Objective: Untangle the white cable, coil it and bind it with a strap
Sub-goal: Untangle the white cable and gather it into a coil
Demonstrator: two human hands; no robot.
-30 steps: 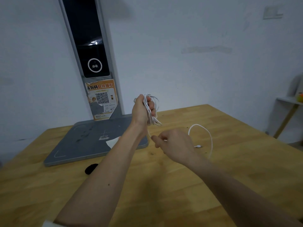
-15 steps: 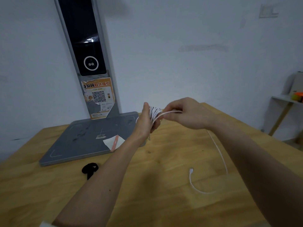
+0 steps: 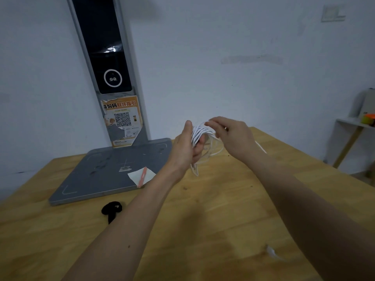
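Looping around left hand (image 3: 183,151) fingers (image 3: 197,148), white cable (image 3: 199,132) coils.

Dim, soft; wide-angle warp, blur at edges.

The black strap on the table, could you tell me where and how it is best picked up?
Pinch the strap at its looped upper end, coming from above. It lies flat on the bare wood beside the left forearm, clear of the grey base, so probably only a top pinch works.
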